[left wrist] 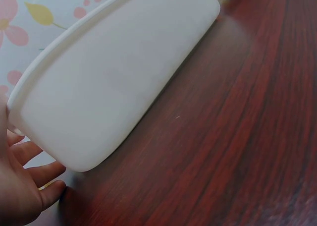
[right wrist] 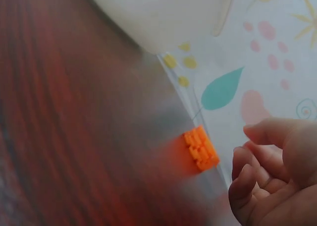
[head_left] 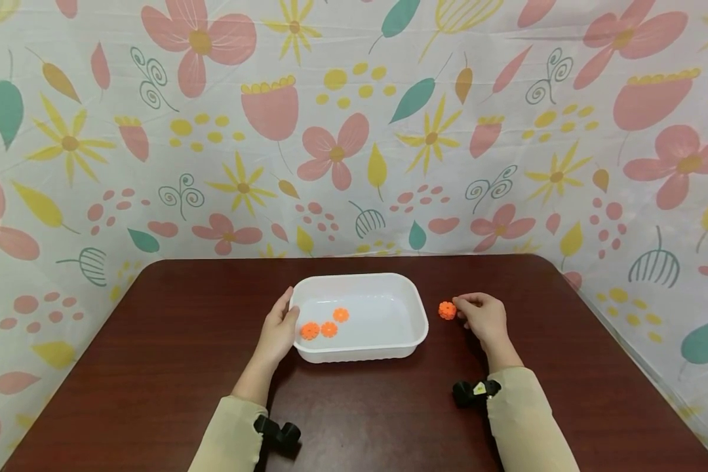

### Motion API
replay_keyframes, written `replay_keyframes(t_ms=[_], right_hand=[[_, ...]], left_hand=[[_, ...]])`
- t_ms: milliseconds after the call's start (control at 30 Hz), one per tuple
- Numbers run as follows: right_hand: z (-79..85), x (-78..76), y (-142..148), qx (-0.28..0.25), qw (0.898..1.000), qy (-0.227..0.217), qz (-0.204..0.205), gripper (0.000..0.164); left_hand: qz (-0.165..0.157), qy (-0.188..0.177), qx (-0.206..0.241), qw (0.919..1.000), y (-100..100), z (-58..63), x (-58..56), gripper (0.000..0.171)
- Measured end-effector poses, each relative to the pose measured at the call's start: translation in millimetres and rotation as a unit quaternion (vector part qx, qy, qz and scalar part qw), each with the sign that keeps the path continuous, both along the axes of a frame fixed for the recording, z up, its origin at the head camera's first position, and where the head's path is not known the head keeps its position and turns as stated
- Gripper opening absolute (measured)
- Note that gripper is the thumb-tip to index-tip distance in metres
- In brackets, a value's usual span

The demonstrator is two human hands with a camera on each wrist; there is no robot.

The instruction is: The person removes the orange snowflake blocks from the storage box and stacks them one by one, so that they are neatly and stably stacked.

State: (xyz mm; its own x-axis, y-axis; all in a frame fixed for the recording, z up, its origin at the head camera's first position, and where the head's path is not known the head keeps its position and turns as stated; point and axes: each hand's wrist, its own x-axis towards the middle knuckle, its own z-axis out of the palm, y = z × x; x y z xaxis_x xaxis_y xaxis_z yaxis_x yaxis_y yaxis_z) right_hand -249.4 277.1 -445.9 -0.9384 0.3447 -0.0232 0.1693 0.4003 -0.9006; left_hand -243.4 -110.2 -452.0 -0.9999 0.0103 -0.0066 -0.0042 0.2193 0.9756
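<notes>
A white plastic tub point(head_left: 360, 354) stands on the table with three flat orange notched discs point(head_left: 328, 329) inside, towards its left end. My left hand point(head_left: 278, 334) holds the tub's left end, thumb over the rim and fingers along the outer wall. In the left wrist view, those fingers point(left wrist: 42, 174) spread beside the tub's lower corner. To the right of the tub, a short stack of orange notched discs point(right wrist: 201, 148) rests on the table. My right hand point(head_left: 482, 319) is right beside this stack, its fingers loosely bent, and the right wrist view shows a gap between them and the stack.
The dark wooden table point(head_left: 153, 367) reaches back to a white cloth point(head_left: 354, 196) printed with flowers and leaves. Black straps with small devices point(head_left: 280, 432) sit on both wrists over beige sleeves.
</notes>
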Motion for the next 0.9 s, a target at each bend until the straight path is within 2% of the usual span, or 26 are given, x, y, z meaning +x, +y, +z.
replay_keyframes(t_ms=[333,633,900], right_hand=[[13.4,0.9,-17.5,-0.017,0.999,0.021,0.042,0.04],[25.2,0.9,-40.2,-0.055,0.995,0.04,0.079,0.036],[36.0,-1.2,-58.5,-0.042,0.994,0.04,0.092,0.036]], left_hand=[[-0.005,-0.001,0.008,1.0,0.5,0.5,-0.4,0.052],[-0.003,-0.002,0.009,1.0,-0.6,1.0,1.7,0.052],[-0.004,-0.001,0.008,1.0,-0.3,1.7,0.3,0.052]])
